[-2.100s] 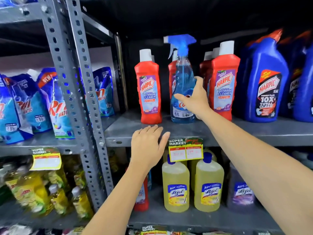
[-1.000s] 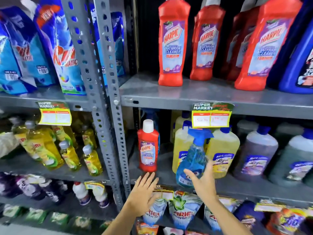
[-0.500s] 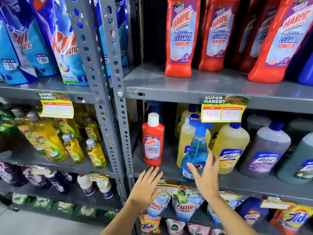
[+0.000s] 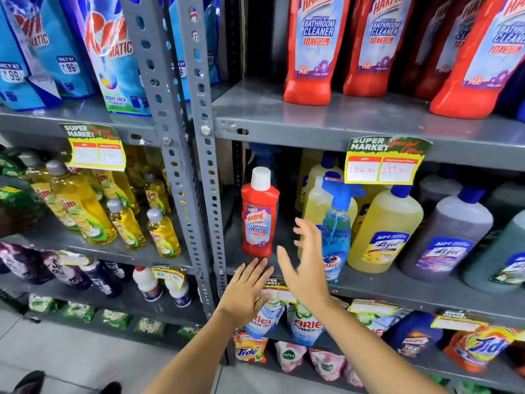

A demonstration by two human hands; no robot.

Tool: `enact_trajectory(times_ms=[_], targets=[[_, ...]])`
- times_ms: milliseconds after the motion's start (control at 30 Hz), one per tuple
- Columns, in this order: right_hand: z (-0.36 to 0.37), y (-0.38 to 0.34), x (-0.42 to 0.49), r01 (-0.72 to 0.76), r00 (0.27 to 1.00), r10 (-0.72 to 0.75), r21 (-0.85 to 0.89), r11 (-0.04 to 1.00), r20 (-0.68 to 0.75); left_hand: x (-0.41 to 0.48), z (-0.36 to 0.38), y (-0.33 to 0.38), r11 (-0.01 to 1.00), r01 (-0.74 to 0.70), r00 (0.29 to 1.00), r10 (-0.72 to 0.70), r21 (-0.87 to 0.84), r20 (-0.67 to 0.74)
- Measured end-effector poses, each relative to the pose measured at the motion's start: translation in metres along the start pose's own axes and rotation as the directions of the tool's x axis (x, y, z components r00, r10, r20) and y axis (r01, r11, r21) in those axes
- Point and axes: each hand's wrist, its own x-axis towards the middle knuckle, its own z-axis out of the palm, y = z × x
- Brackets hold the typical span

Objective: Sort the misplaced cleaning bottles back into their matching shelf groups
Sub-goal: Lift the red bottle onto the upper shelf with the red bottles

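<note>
spray bottle (image 4: pixel 335 231): clear blue, blue trigger, upright on middle shelf (image 4: pixel 397 291) beside yellow bottles (image 4: pixel 383 231) | right hand (image 4: pixel 305 263): fingers spread, empty, just beside it | left hand (image 4: pixel 247 288): fingers apart, flat at shelf edge

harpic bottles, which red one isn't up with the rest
The small red Harpic bottle with the white cap: it stands alone on the middle shelf, left of the blue spray bottle, while the other red Harpic bottles line the shelf above.
</note>
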Motion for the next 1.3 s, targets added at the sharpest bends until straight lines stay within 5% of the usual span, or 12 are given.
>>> enact_trajectory(times_ms=[133,400,667,833,933,1033,1200,1300], targets=[[0.032,-0.002,0.031,-0.317,0.948,0.311,0.128,0.940,0.064,0.000,-0.002,0.001,0.999,0.003,1.000,-0.003,0.041,0.006],[0.059,0.025,0.077,-0.444,0.867,0.440,-0.039,0.895,0.234,-0.001,-0.002,0.004,0.998,0.020,1.000,-0.020,0.052,0.000],[0.031,0.000,0.053,-0.287,0.946,0.300,-0.119,0.951,0.119,-0.001,-0.007,0.004,0.997,0.007,0.998,-0.012,0.073,0.067],[-0.036,-0.071,0.041,-0.104,0.994,0.099,0.088,0.991,0.055,0.004,-0.039,0.007,0.997,-0.024,0.997,0.020,0.069,0.068],[-0.080,-0.121,0.059,-0.018,1.000,0.023,0.239,0.971,-0.020,0.012,-0.088,0.017,0.996,-0.072,0.996,0.074,0.050,-0.044],[-0.127,-0.165,0.094,0.122,0.990,-0.091,0.329,0.936,-0.106,0.027,-0.160,0.029,0.977,-0.170,0.916,0.206,0.132,-0.345],[-0.187,-0.198,0.170,0.265,0.954,-0.205,0.292,0.919,-0.218,0.050,-0.278,0.038,0.926,-0.323,0.620,0.361,0.193,-0.697],[-0.205,-0.189,0.209,0.201,0.968,-0.155,0.236,0.951,-0.198,0.062,-0.318,0.036,0.934,-0.284,0.623,0.352,0.218,-0.698]])
